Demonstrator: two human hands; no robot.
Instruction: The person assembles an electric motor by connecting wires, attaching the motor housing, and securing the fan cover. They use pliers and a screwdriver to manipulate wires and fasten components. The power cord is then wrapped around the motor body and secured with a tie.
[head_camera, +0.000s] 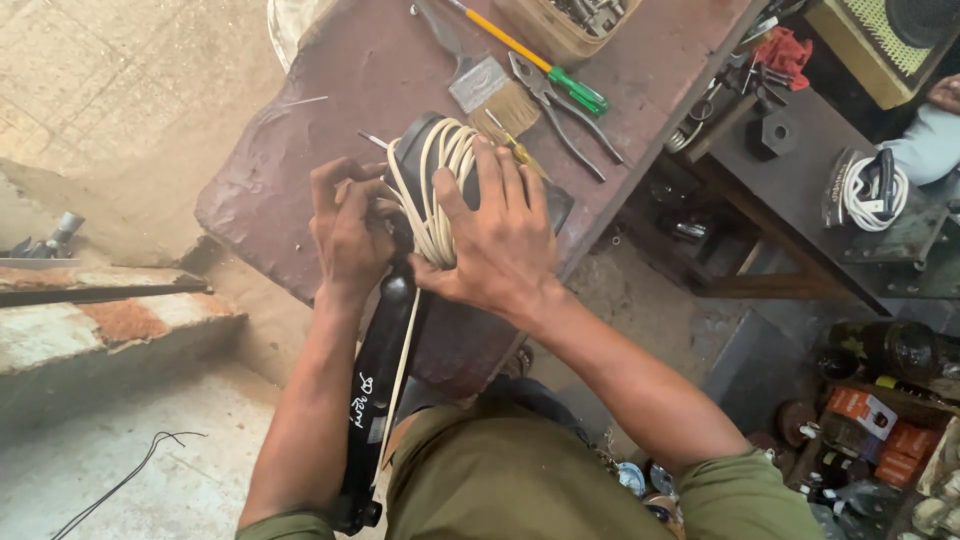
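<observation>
Pressing both hands on a black device wrapped in cream cord, at the centre of the frame.

The left hand (348, 228) curls its fingers closed around the left side of the black device (412, 160), while the right hand (497, 232) lies spread, fingers apart, flat over the cream cord (437, 190) (several loops wound around the device). One strand of cord trails down toward the lower centre. Everything rests on a worn reddish workbench (300, 140). Just above the hands, toward the upper centre, lie a paintbrush (480, 80), pliers (560, 110) and a green-handled screwdriver (545, 65).
</observation>
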